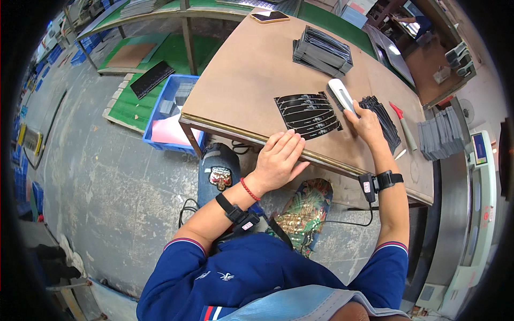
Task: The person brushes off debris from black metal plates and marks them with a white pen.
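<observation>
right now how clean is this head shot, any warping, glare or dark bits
In the head view the fisheye bends the brown table edges, and black vignette fills the corners. Glare washes out the upper right doorway area. The left hand, the right hand on the white tool and the black sheet look sharp.

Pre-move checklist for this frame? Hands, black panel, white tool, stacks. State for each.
1. Left hand flat on the table edge, beside the black slotted flat panel: ok.
2. Right hand gripping the white handheld tool: ok.
3. Panel lying flat, fully on the table: ok.
4. Tool tip touching the panel: cannot tell.
5. Fanned pile of dark strips under the right hand, clear of the panel: ok.
6. Red-handled knife out of the hands' way: ok.
</observation>
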`<state>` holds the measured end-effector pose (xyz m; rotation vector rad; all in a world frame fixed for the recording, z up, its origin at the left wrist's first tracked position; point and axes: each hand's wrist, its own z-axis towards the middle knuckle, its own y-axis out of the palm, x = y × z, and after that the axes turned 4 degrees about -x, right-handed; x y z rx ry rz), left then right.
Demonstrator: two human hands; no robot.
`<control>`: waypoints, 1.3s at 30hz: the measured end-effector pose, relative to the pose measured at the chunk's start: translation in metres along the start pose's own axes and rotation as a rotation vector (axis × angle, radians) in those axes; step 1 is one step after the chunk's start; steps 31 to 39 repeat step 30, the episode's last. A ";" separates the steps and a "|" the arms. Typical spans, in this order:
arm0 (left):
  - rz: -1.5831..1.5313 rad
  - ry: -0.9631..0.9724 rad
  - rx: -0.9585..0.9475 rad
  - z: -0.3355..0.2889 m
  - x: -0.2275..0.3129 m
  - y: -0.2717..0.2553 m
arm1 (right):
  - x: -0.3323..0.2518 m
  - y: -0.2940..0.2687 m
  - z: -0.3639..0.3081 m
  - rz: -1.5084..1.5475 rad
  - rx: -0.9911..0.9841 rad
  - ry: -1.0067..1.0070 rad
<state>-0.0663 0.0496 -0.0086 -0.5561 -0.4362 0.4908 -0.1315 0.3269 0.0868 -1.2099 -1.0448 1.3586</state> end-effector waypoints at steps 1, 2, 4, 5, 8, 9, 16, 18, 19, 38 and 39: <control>0.003 -0.014 0.005 -0.002 0.000 0.000 | -0.009 0.003 -0.005 0.036 -0.023 0.002; 0.002 -0.015 0.002 -0.003 -0.001 0.001 | -0.018 0.006 -0.011 0.073 -0.046 0.005; 0.023 -0.031 0.008 -0.006 -0.004 0.003 | -0.063 -0.002 -0.036 0.155 -0.171 -0.132; 0.029 -0.022 0.014 -0.005 -0.002 -0.001 | -0.076 0.000 -0.052 0.178 -0.106 -0.284; 0.032 -0.012 0.001 -0.004 -0.003 -0.002 | -0.069 0.007 -0.057 0.215 -0.089 -0.348; 0.030 -0.005 -0.013 -0.003 -0.003 -0.005 | -0.064 0.006 -0.055 0.218 -0.127 -0.270; 0.008 -0.002 -0.022 -0.002 0.000 -0.002 | 0.010 -0.007 -0.027 0.001 0.046 0.028; 0.014 -0.017 -0.010 -0.005 -0.001 -0.001 | -0.015 0.000 -0.041 0.014 0.001 -0.026; 0.017 -0.020 -0.007 -0.005 -0.001 -0.003 | -0.026 0.007 -0.051 0.067 0.022 -0.128; 0.054 0.018 -0.062 0.000 -0.001 -0.008 | -0.011 -0.006 -0.035 0.098 -0.056 0.022; 0.054 0.018 -0.062 0.000 -0.001 -0.008 | -0.011 -0.006 -0.035 0.098 -0.056 0.022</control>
